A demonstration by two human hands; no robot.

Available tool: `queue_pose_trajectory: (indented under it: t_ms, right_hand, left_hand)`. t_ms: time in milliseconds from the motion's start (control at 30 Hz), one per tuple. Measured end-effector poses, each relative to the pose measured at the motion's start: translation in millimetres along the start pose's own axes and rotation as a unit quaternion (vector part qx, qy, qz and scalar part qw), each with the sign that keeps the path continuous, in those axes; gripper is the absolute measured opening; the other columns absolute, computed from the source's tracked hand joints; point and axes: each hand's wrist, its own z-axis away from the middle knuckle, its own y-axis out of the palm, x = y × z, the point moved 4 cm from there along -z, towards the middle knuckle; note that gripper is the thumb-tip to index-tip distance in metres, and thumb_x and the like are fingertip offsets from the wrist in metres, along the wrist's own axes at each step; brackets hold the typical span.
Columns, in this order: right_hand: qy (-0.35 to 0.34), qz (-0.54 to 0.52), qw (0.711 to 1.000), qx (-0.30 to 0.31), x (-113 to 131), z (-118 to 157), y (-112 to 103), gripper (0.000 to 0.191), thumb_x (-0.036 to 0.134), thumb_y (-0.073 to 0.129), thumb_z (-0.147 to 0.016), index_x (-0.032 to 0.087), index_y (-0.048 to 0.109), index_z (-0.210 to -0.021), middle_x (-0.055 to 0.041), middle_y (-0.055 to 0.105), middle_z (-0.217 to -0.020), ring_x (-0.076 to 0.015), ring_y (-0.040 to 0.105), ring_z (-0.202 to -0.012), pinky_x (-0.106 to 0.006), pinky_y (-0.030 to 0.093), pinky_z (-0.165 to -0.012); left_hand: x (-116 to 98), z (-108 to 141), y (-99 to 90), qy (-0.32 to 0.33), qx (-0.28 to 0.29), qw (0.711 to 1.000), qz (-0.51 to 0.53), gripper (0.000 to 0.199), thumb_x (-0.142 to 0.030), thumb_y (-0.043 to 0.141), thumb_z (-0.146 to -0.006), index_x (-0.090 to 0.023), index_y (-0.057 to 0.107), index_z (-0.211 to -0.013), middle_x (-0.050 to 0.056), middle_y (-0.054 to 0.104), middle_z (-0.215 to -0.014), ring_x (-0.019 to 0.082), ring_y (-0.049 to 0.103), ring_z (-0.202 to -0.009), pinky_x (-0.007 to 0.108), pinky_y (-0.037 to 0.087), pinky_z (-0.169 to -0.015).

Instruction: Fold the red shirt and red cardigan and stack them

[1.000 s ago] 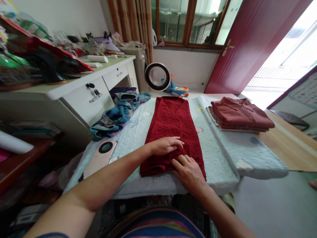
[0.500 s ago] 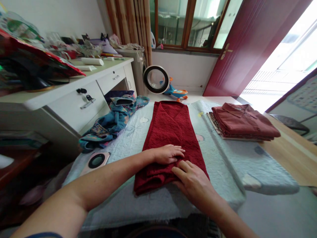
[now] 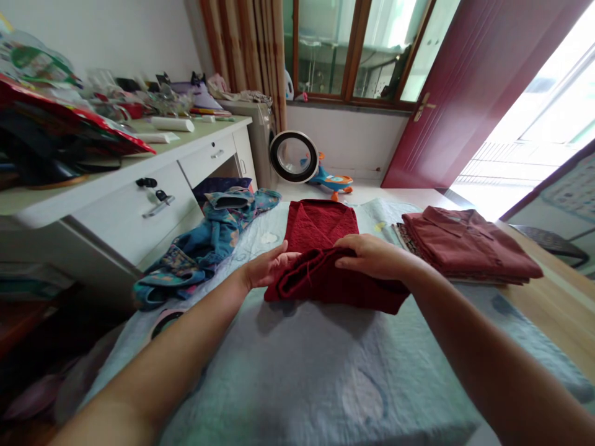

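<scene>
A dark red garment (image 3: 320, 224) with a textured weave and crossed front panels lies on the pale blue quilted cover, its near part lifted and doubled back toward its far part. My right hand (image 3: 372, 255) grips the raised fold from above, thumb on the near side and fingers over the top. At the fold's left end, my left hand (image 3: 266, 267) has its thumb up and fingers stretched out against the cloth. The garment's underside faces me, and the inside of the fold is mostly hidden.
Folded brownish-red shirts (image 3: 469, 241) are stacked at right. A crumpled blue floral garment (image 3: 209, 238) lies at left, near a round-patterned item (image 3: 165, 322) partly behind my left forearm. A white desk (image 3: 116, 210), an open washer door (image 3: 294, 157) and a blue-orange toy (image 3: 332, 179) stand beyond.
The garment's near end has been lifted and carried away from me over its far part. My hands have moved apart, left to its left edge, right onto the fold.
</scene>
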Motion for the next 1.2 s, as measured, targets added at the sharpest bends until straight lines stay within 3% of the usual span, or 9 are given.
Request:
queue_pose_trajectory:
  t_ms: [167,300,433,533,667,833,933,1067,1200]
  right_hand:
    - [0.007,0.048,0.999,0.023,-39.6,-57.8,-9.7,0.030,0.027,0.064,-0.084,0.021,0.070,-0.112,-0.0056,0.069,-0.113,-0.0224,0.062,-0.102,-0.032,0.044,-0.090]
    - [0.036,0.084,0.995,0.049,-68.6,-91.7,-6.6,0.033,0.025,0.065,-0.083,0.022,0.070,-0.115,-0.0049,0.069,-0.115,-0.0237,0.061,-0.107,-0.033,0.044,-0.093]
    - [0.039,0.101,0.992,0.064,-91.8,-115.9,-2.1,0.028,0.025,0.064,-0.085,0.020,0.072,-0.111,-0.0068,0.070,-0.111,-0.0232,0.063,-0.101,-0.032,0.045,-0.088]
    - [0.043,0.097,0.993,0.050,-106.5,-132.7,6.6,0.020,0.025,0.068,-0.083,0.019,0.075,-0.101,-0.0061,0.072,-0.103,-0.0215,0.064,-0.093,-0.029,0.046,-0.083]
    - [0.078,0.100,0.992,-0.006,-120.2,-143.4,23.2,0.023,0.026,0.077,-0.076,0.015,0.074,-0.097,-0.0070,0.072,-0.100,-0.0204,0.063,-0.093,-0.027,0.044,-0.084]
    - [0.131,0.106,0.968,-0.189,-129.0,-111.8,15.5,0.039,0.037,0.051,-0.095,0.013,0.059,-0.125,-0.0149,0.059,-0.127,-0.0250,0.052,-0.117,-0.036,0.036,-0.098]
    - [0.204,0.043,0.926,-0.313,-142.0,-66.1,4.5,0.038,0.042,0.049,-0.095,0.016,0.062,-0.119,-0.0125,0.064,-0.116,-0.0222,0.060,-0.103,-0.032,0.042,-0.091]
    - [0.328,-0.034,0.918,-0.222,-161.3,-10.2,25.7,0.048,0.053,0.050,-0.091,0.013,0.067,-0.110,-0.0138,0.070,-0.093,-0.0261,0.065,-0.090,-0.036,0.046,-0.082]
    - [0.294,-0.227,0.914,-0.162,-161.9,8.9,64.2,0.042,0.051,0.050,-0.090,0.016,0.070,-0.099,-0.0102,0.073,-0.094,-0.0223,0.067,-0.083,-0.031,0.050,-0.073]
  left_hand:
    - [-2.9,15.3,-20.0,0.050,-0.154,0.987,-0.007,0.090,-0.087,0.054,-0.065,-0.014,0.065,-0.116,0.018,0.073,-0.109,0.037,0.063,-0.114,0.046,0.051,-0.092]
    - [-0.2,12.5,-21.5,0.063,-0.165,0.983,-0.058,0.082,-0.063,0.084,-0.048,-0.017,0.067,-0.114,0.015,0.072,-0.113,0.037,0.064,-0.113,0.043,0.052,-0.093]
    - [0.2,-2.0,-27.5,0.064,-0.240,0.966,-0.071,0.068,-0.030,0.088,-0.054,-0.017,0.064,-0.117,0.010,0.074,-0.110,0.029,0.068,-0.104,0.038,0.052,-0.094]
    - [1.8,-14.0,-38.1,0.069,-0.328,0.941,-0.044,0.053,-0.022,0.082,-0.060,-0.017,0.065,-0.111,0.007,0.076,-0.100,0.025,0.072,-0.091,0.037,0.055,-0.089]
    - [8.6,-25.7,-50.4,0.031,-0.383,0.923,-0.004,0.038,-0.016,0.076,-0.064,-0.015,0.066,-0.101,0.007,0.077,-0.086,0.022,0.073,-0.074,0.036,0.058,-0.079]
    - [11.1,-27.3,-56.8,0.005,-0.373,0.928,0.020,0.033,-0.016,0.073,-0.067,-0.014,0.067,-0.100,0.009,0.077,-0.086,0.023,0.074,-0.075,0.035,0.059,-0.077]
    - [9.1,-24.1,-58.1,0.004,-0.366,0.930,0.017,0.031,-0.015,0.073,-0.069,-0.014,0.068,-0.099,0.010,0.077,-0.087,0.024,0.074,-0.078,0.037,0.059,-0.080]
    - [3.2,-22.0,-57.3,0.002,-0.373,0.928,-0.001,0.027,-0.015,0.074,-0.069,-0.014,0.069,-0.096,0.010,0.077,-0.088,0.025,0.074,-0.082,0.039,0.059,-0.084]
    - [-3.1,-26.4,-55.1,0.014,-0.369,0.929,-0.003,0.029,-0.014,0.076,-0.068,-0.014,0.069,-0.096,0.010,0.077,-0.088,0.025,0.074,-0.082,0.038,0.059,-0.083]
